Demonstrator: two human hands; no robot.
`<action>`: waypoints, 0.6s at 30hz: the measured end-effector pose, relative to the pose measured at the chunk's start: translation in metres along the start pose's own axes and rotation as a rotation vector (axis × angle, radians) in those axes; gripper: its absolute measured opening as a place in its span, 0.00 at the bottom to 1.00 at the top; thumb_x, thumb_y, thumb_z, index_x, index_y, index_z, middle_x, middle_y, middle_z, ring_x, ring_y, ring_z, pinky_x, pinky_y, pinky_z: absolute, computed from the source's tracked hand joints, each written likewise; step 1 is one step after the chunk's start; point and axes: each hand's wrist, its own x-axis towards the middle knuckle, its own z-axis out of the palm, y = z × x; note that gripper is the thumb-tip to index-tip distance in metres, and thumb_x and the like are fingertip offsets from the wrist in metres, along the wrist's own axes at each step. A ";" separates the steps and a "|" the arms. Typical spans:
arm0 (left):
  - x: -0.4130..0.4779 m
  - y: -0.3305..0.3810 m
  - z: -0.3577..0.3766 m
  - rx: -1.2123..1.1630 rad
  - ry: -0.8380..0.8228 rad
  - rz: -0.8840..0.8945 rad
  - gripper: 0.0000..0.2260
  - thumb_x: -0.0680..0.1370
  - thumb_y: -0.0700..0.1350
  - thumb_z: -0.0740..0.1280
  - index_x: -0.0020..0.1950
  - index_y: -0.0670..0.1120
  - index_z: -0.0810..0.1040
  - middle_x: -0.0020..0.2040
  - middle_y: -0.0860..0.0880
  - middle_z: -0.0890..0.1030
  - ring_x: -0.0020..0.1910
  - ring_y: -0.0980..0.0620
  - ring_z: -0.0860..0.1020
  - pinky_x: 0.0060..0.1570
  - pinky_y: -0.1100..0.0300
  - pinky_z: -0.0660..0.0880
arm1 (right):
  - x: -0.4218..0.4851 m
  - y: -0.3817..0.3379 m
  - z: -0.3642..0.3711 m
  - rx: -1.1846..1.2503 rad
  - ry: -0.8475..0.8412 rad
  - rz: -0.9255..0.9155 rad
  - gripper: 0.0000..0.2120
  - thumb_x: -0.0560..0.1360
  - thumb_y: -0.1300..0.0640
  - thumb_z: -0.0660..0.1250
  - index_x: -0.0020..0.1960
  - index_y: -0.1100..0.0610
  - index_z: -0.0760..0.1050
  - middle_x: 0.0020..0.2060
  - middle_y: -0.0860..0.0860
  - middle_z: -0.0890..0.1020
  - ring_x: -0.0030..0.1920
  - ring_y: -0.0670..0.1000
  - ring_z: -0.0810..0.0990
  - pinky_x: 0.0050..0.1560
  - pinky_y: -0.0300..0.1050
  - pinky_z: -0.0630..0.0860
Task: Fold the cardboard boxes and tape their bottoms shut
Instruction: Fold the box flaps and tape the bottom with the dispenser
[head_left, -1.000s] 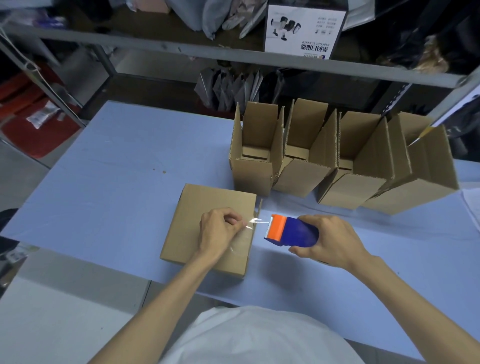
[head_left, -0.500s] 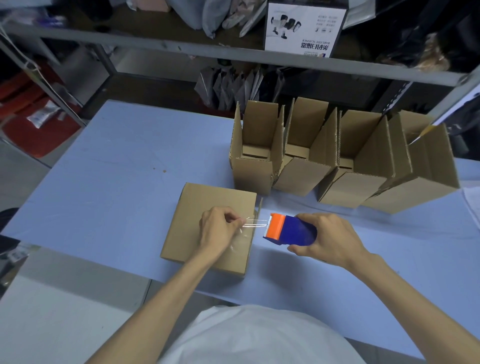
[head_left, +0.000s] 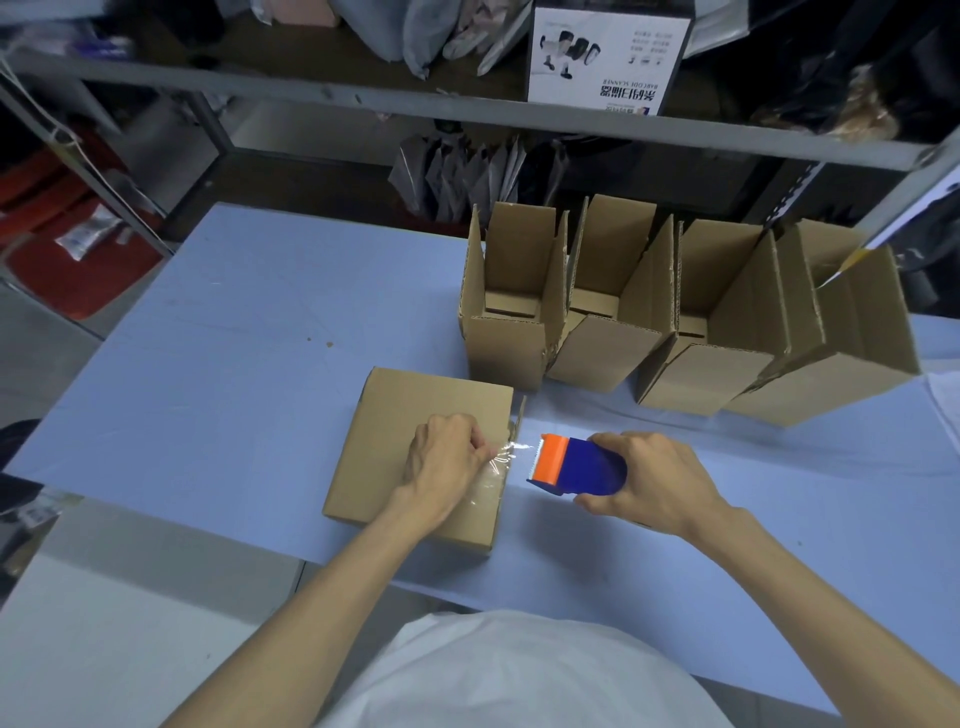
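My left grip (head_left: 447, 457) rests on a closed brown cardboard box (head_left: 415, 410) lying flat on the pale blue desk (head_left: 234, 364). Its thumb and forefinger are clenched on the end of a strip of clear glossy tape (head_left: 501, 457), at the box edge nearest my other grip. More of this tape lies wrinkled on the cardboard just below my left fingers.

My right grip (head_left: 654, 483) is wrapped around a blue plastic tape dispenser with an orange toothed head (head_left: 582, 465). It is held just beside the box, head pointing at my left grip, and the short strip spans the gap between them.

Beyond both grips, four open brown cardboard boxes stand upright in a touching row with their top flaps raised. The first (head_left: 511, 343) is just past my left fingertips. The second (head_left: 602, 353) and third (head_left: 711, 374) stand past the dispenser, and the fourth (head_left: 841, 374) lies farther out beyond my right grip. Folded bottom flaps show inside the first three; I cannot see into the fourth.

Farther off, on a grey metal shelf (head_left: 363, 88), a white printed carton (head_left: 608, 52) stands upside down. It reads "BARCODE SCANNER" beside characters I cannot make out.
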 end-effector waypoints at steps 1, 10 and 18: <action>0.001 0.000 0.000 0.034 -0.005 0.012 0.10 0.74 0.50 0.73 0.44 0.44 0.82 0.43 0.45 0.84 0.45 0.44 0.80 0.46 0.53 0.77 | 0.000 0.000 0.000 -0.004 -0.001 0.000 0.32 0.65 0.34 0.72 0.63 0.48 0.71 0.52 0.45 0.81 0.46 0.45 0.76 0.36 0.31 0.65; 0.008 0.001 -0.001 0.229 -0.030 -0.023 0.18 0.73 0.56 0.72 0.45 0.41 0.78 0.46 0.43 0.81 0.47 0.41 0.78 0.42 0.53 0.72 | 0.005 -0.001 0.002 -0.061 0.012 -0.006 0.27 0.66 0.35 0.70 0.58 0.48 0.72 0.48 0.46 0.81 0.42 0.47 0.74 0.35 0.36 0.65; 0.003 -0.014 0.002 -0.147 -0.015 0.121 0.12 0.69 0.45 0.77 0.45 0.47 0.75 0.41 0.52 0.75 0.39 0.50 0.75 0.42 0.54 0.74 | 0.013 -0.005 0.005 -0.097 -0.034 -0.036 0.28 0.67 0.33 0.69 0.59 0.48 0.71 0.51 0.46 0.81 0.46 0.47 0.76 0.38 0.37 0.69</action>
